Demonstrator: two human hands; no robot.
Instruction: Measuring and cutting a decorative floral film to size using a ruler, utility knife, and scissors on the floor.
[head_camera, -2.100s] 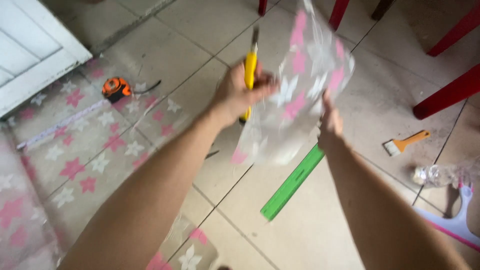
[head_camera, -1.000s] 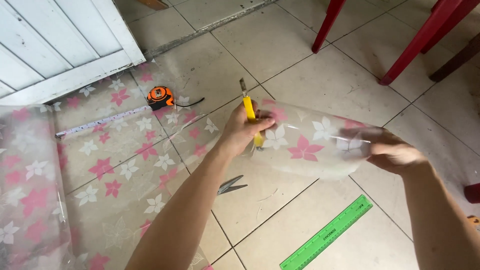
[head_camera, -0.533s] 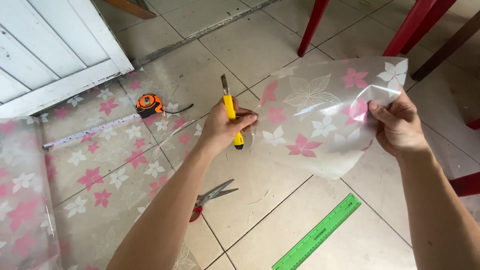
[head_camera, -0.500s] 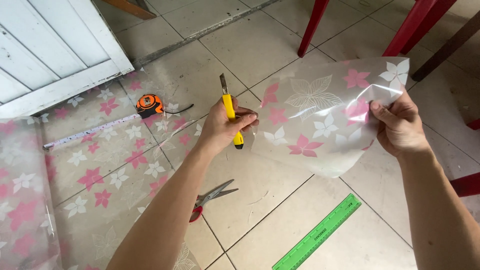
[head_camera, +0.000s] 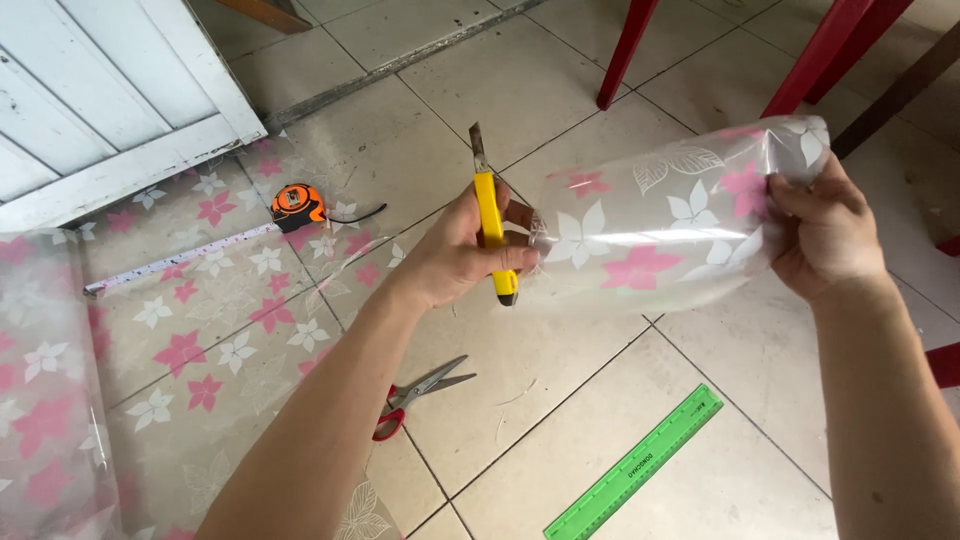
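The cut piece of clear flowered film (head_camera: 665, 225) is in the air above the tiled floor (head_camera: 560, 90), and we hold it between our two hands. It bends into a soft curve. Our left hand (head_camera: 455, 255) has a closed grip on one yellow utility knife (head_camera: 490, 225), and the fingers of this hand also pinch the left edge of the film. The blade of the knife points up and away from us, and its lower end comes out under the fingers. Our right hand (head_camera: 820, 230) has a closed grip on the right edge of the film, where the sheet is gathered a little.

On the floor we count one big sheet of the same flowered film (head_camera: 200, 300), which lies flat at the left. On this sheet there is one orange tape measure (head_camera: 298, 205), and its tape (head_camera: 180, 260) is pulled out to the left. One pair of red-handled scissors (head_camera: 420, 392) lies on the tiles under our left forearm, just beside the edge of the big sheet. One green ruler (head_camera: 635, 465) lies diagonal on the tiles, nearer to us and well apart from the scissors. At the top right we see two red chair legs (head_camera: 625, 50). One white door (head_camera: 110, 90) is at the top left.
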